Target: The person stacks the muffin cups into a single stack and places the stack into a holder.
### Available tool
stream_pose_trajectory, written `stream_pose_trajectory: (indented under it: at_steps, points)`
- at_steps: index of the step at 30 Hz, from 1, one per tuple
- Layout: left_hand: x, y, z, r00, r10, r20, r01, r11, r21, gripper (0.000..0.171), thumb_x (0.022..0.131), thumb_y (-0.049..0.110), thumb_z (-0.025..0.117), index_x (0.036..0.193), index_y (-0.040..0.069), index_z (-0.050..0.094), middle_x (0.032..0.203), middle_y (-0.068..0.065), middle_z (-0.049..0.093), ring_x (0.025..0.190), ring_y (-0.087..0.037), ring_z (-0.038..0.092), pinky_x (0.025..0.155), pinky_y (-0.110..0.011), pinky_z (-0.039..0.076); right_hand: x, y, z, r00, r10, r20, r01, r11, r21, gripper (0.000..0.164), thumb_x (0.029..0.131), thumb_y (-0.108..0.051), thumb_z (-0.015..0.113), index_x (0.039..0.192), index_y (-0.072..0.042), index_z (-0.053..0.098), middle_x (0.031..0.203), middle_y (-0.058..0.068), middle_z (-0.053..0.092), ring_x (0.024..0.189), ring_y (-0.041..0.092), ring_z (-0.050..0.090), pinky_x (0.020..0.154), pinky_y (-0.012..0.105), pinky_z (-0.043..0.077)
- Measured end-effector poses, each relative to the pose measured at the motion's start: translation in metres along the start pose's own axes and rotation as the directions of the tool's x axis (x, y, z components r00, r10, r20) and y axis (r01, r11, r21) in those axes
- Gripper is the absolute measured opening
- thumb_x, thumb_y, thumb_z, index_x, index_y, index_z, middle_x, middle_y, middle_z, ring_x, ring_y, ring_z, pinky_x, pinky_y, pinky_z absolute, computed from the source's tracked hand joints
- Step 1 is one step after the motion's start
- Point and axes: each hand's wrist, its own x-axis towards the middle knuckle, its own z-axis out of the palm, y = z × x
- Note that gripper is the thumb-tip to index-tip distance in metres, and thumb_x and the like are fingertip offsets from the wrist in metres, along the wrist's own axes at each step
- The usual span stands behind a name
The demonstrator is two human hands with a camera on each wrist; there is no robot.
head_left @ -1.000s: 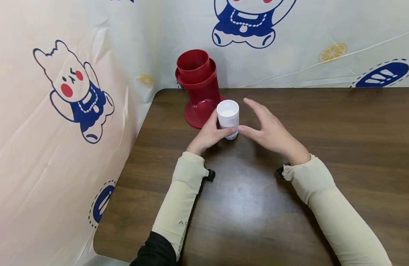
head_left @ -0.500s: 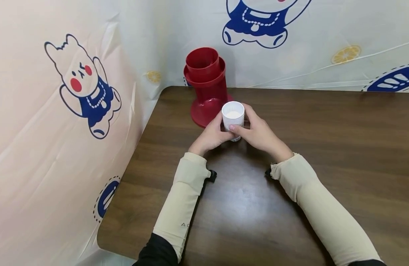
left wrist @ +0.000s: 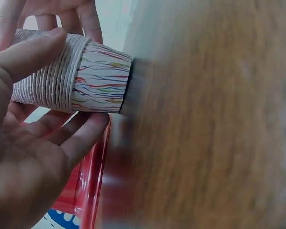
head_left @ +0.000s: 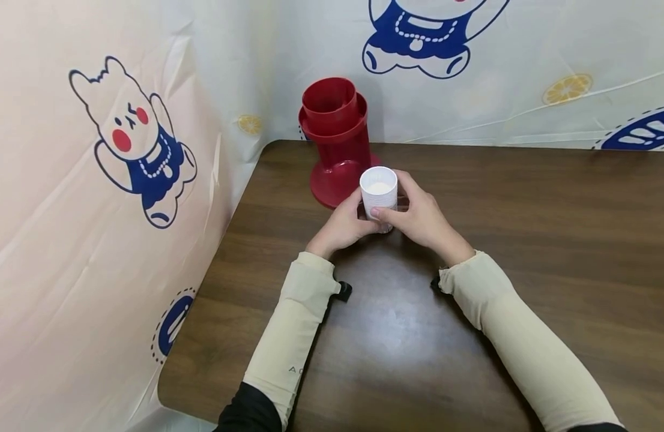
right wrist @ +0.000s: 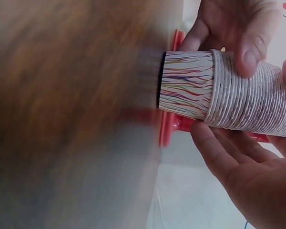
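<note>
A tall stack of nested paper cups [head_left: 379, 187] stands upright near the back of the table, white at the rims. The lowest cup [left wrist: 102, 78] shows coloured wavy lines in both wrist views. My left hand [head_left: 343, 227] holds the stack from the left, thumb across its near side. From the right, my right hand [head_left: 421, 219] also grips it, its thumb [head_left: 385, 215] on the near side and its fingers behind. Ribbed rims [right wrist: 248, 90] of the cups lie between the hands. Whether the base touches the table cannot be told for certain.
Just behind the cups, to the left, stands a red plastic holder [head_left: 338, 144] with a round foot and open tubes on top. The brown wooden table [head_left: 516, 240] meets a printed white curtain [head_left: 289, 48] at its back and left edges.
My right hand, open and apart from the cups a second ago, has moved left and taken hold of the stack. The view has shifted slightly; my left hand has kept its hold.
</note>
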Motion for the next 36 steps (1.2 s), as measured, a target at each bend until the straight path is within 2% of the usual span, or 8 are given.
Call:
stream_pose_trajectory:
  at_steps: [6,10,14,18,26,30,36]
  points:
    - [0.0,0.01,-0.008,1.0,0.025,-0.015,-0.025,0.999,0.026,0.07,0.083,0.021,0.084,0.143,0.017,0.047,0.128,0.003,0.057,0.119,-0.014,0.052,0.103,-0.036,0.042,0.003,-0.008,-0.004,0.999,-0.038,-0.021,0.038,0.999,-0.011,0.074,0.085,-0.027,0.083,0.148,-0.018,0.045,0.135,0.006,0.059,0.113,0.03,0.063,0.095,0.045,0.052]
    - [-0.001,0.025,-0.017,0.997,0.06,-0.042,-0.057,0.996,0.069,0.07,0.083,0.023,0.083,0.143,0.018,0.047,0.127,0.005,0.057,0.117,-0.014,0.054,0.1,-0.036,0.046,0.008,-0.022,-0.009,0.995,-0.091,-0.049,0.09,0.996,-0.018,0.073,0.085,-0.03,0.083,0.147,-0.02,0.047,0.134,0.003,0.059,0.113,0.028,0.063,0.095,0.046,0.052]
    - [-0.001,0.046,-0.028,0.992,0.109,-0.069,-0.102,0.99,0.099,0.068,0.085,0.022,0.081,0.143,0.017,0.047,0.128,0.003,0.057,0.115,-0.016,0.056,0.095,-0.036,0.05,0.015,-0.043,-0.018,0.987,-0.144,-0.073,0.143,0.989,-0.024,0.073,0.084,-0.032,0.084,0.146,-0.021,0.048,0.133,0.001,0.06,0.112,0.024,0.063,0.093,0.045,0.053]
    - [0.001,0.068,-0.042,0.985,0.144,-0.095,-0.133,0.985,0.112,0.068,0.084,0.023,0.082,0.143,0.018,0.048,0.131,0.003,0.057,0.114,-0.014,0.057,0.093,-0.035,0.052,0.023,-0.066,-0.029,0.984,-0.163,-0.07,0.163,0.987,-0.011,0.074,0.085,-0.034,0.083,0.148,-0.022,0.046,0.133,0.001,0.06,0.109,0.023,0.064,0.093,0.044,0.054]
    - [0.011,0.115,-0.072,0.978,0.142,-0.151,-0.12,0.982,0.147,0.071,0.083,0.027,0.083,0.145,0.022,0.05,0.134,0.004,0.057,0.117,-0.014,0.056,0.095,-0.034,0.05,0.043,-0.11,-0.048,0.981,-0.171,-0.09,0.175,0.984,0.043,0.074,0.087,-0.034,0.079,0.15,-0.026,0.043,0.136,-0.004,0.056,0.112,0.02,0.061,0.096,0.043,0.051]
    - [0.015,0.136,-0.09,0.975,0.157,-0.155,-0.135,0.981,0.142,0.071,0.084,0.023,0.083,0.146,0.021,0.049,0.134,0.001,0.057,0.115,-0.016,0.058,0.095,-0.034,0.05,0.055,-0.13,-0.051,0.973,-0.202,-0.112,0.21,0.976,0.062,0.074,0.088,-0.03,0.079,0.151,-0.027,0.041,0.138,-0.004,0.054,0.115,0.02,0.06,0.097,0.044,0.051]
    - [0.026,0.162,-0.118,0.966,0.199,-0.166,-0.178,0.975,0.134,0.069,0.086,0.018,0.08,0.147,0.016,0.048,0.135,-0.002,0.058,0.114,-0.019,0.059,0.096,-0.034,0.05,0.078,-0.16,-0.056,0.964,-0.219,-0.152,0.225,0.974,0.023,0.077,0.085,-0.037,0.08,0.151,-0.028,0.04,0.137,-0.002,0.057,0.118,0.016,0.059,0.099,0.04,0.05]
